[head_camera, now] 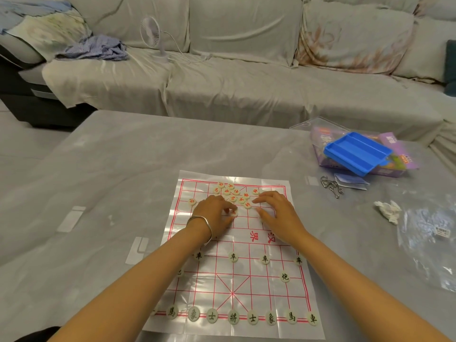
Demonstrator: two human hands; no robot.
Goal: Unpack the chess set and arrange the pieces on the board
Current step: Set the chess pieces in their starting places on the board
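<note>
A paper chess board with red lines lies on the table. Black-lettered round pieces stand in a row along its near edge, with more on the rows above. Several red-lettered pieces lie in a loose cluster at the far end. My left hand, with a silver bangle on the wrist, pinches one red piece with its fingertips. My right hand hovers beside the cluster with fingers spread and relaxed, its fingertips near a red piece.
A blue plastic tray sits on a purple box at the table's far right. Metal ring puzzles, a crumpled tissue and a clear plastic bag lie right of the board. A sofa with a small fan stands behind.
</note>
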